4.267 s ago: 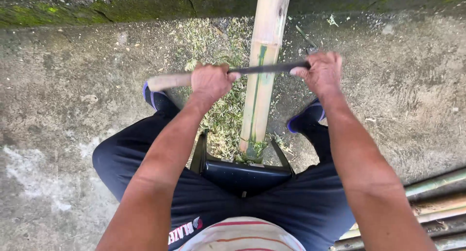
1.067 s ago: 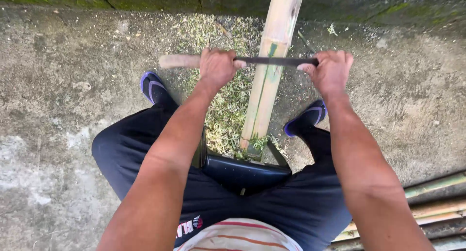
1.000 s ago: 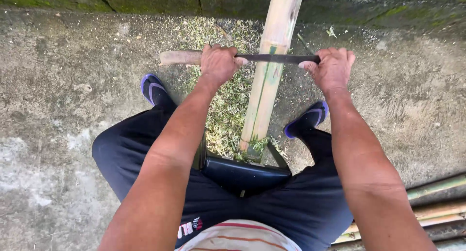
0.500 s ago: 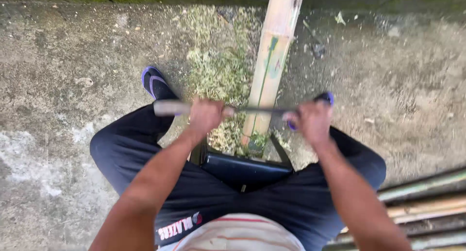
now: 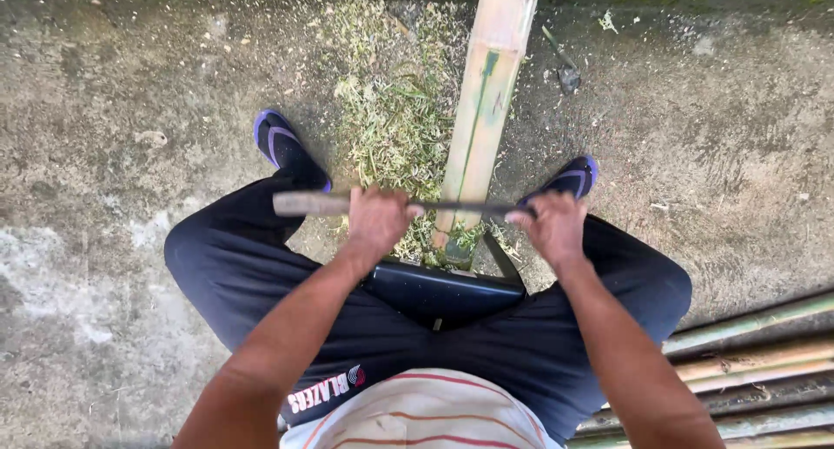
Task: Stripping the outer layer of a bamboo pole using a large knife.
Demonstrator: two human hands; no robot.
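- The wooden handle of a long knife (image 5: 347, 205) is gripped by the left hand (image 5: 376, 221).
- The far end of the blade is clasped by the right hand (image 5: 549, 227).
- The blade is laid crosswise on a bamboo pole (image 5: 483, 110), near its lower end.
- Green shavings (image 5: 393, 119) are scattered on the concrete floor (image 5: 104, 110), left of the pole.

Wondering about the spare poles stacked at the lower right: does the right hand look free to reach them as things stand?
Probably not right away. The right hand grips the blade end of the knife across the bamboo pole. The stacked poles lie unobstructed beside the right leg.
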